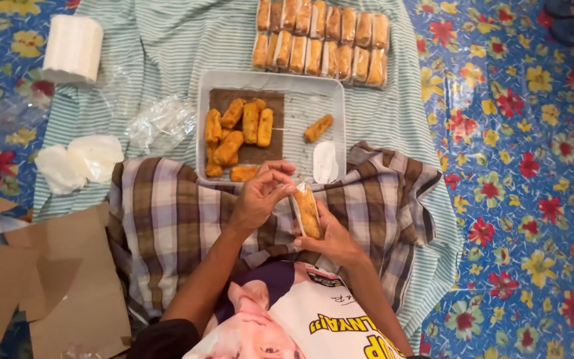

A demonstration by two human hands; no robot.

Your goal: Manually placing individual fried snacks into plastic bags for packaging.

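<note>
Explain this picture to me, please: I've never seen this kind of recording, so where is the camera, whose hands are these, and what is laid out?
There is no machine here. One camera sits on a person's head and looks down, so the two bare hands are that person's own. The right hand cradles a fried golden stick in a clear wrapper; the left hand pinches the wrapper's top end. In front is a white tray with unwrapped sticks on brown paper. Beyond it lie two rows of wrapped sticks on a striped cloth. At the left are a white roll, clear bags and cardboard pieces.
</note>
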